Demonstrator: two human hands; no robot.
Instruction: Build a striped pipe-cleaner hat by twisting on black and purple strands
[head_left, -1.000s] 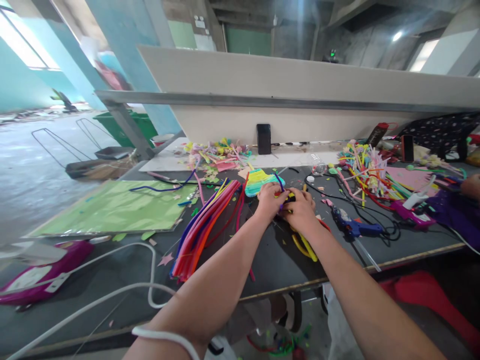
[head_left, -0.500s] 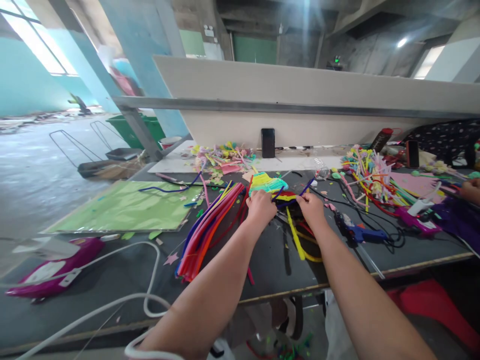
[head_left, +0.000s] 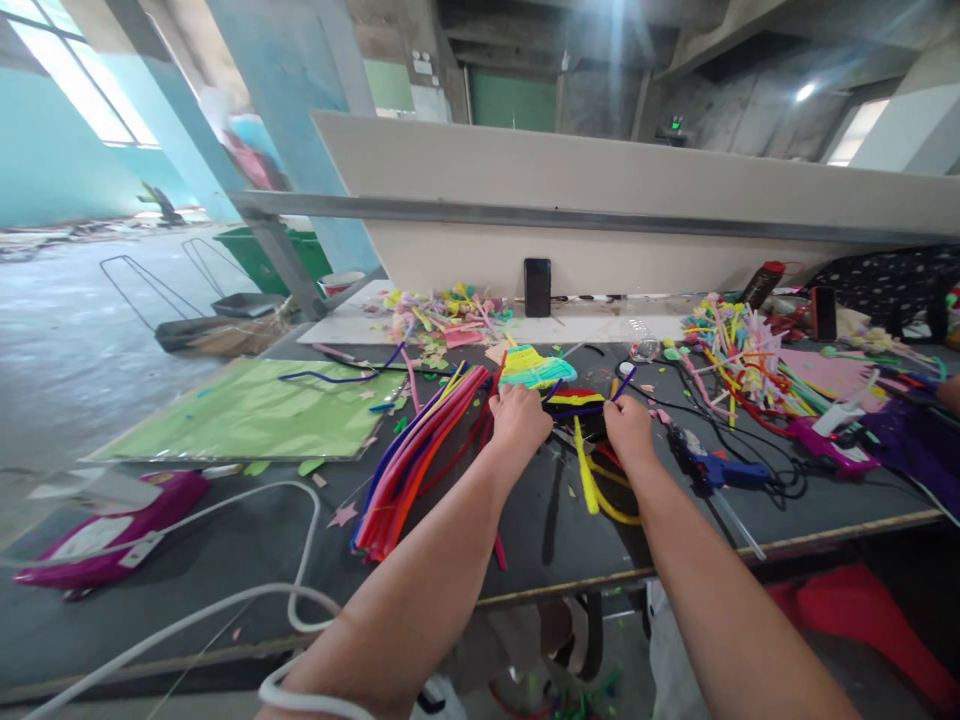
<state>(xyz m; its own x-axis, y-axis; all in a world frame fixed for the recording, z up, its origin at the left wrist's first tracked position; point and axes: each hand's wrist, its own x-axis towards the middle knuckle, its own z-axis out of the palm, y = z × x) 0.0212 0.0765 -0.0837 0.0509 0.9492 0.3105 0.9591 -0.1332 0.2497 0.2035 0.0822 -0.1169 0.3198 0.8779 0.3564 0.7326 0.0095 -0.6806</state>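
Note:
My left hand [head_left: 520,420] and my right hand [head_left: 630,428] are closed over the table, a short gap apart. Between them runs a dark blue pipe cleaner [head_left: 579,411], its ends poking up past the fingers of each hand. Red and yellow pipe cleaner rows [head_left: 576,398] lie right along it. Just behind my left hand is a flat yellow-and-turquoise pipe cleaner piece [head_left: 537,368]. A yellow pipe cleaner [head_left: 586,468] hangs toward the table edge below the hands. Left of my left arm lies a bundle of pink, orange and blue pipe cleaners [head_left: 420,455].
A blue glue gun [head_left: 724,468] with black cords lies to the right. Green sheets in clear wrap [head_left: 247,415] and a magenta device [head_left: 112,535] with a white cable are on the left. A phone [head_left: 537,288] leans at the back. Another person's hand [head_left: 949,393] shows at far right.
My right hand has moved slightly right and down, away from my left, and the dark blue pipe cleaner between them looks straighter. My left hand stays nearly in place.

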